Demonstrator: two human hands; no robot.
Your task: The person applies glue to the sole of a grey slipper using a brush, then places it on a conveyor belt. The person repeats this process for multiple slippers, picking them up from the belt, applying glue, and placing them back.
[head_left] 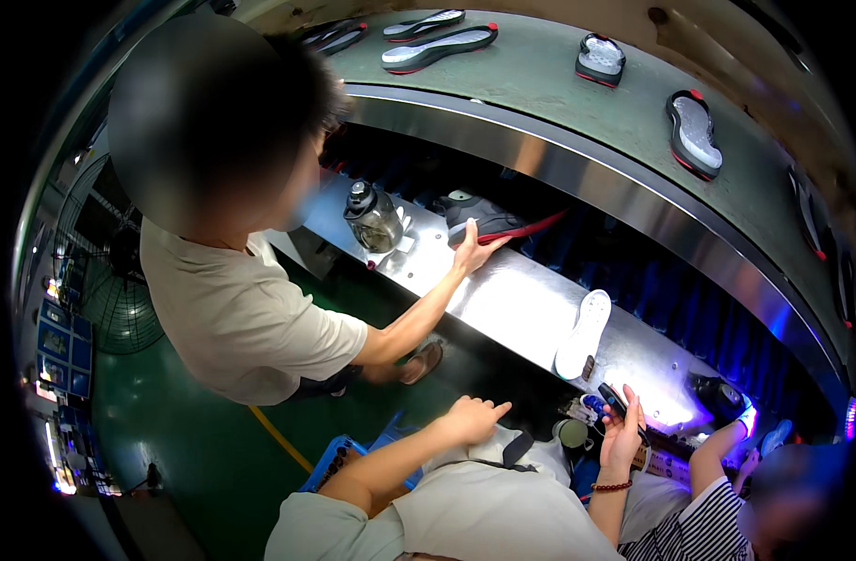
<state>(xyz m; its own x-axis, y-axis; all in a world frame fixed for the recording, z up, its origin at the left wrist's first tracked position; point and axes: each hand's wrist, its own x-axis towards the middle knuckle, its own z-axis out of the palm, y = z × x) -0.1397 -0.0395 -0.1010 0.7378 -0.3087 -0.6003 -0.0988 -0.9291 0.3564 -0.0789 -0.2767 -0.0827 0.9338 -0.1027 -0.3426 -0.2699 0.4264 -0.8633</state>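
Observation:
My left hand [477,419] is over my lap, in front of the light cloth there, fingers extended and nothing in them. My right hand [622,428], with a beaded bracelet at the wrist, is raised by the bench's front edge. Its fingers are around a slim black phone-like object [613,400]; its exact kind is hard to make out. Just beyond, a white shoe sole [585,335] lies on the metal bench [517,294]. A black shoe [718,396] is farther right, near another person's hand.
A co-worker on the left holds a black shoe [489,221] with a red sole over the bench. Beside it stands a dark drinking bottle [373,219]. Several grey-and-black soles lie on the green conveyor belt [540,79] above. Another person in stripes sits close on my right.

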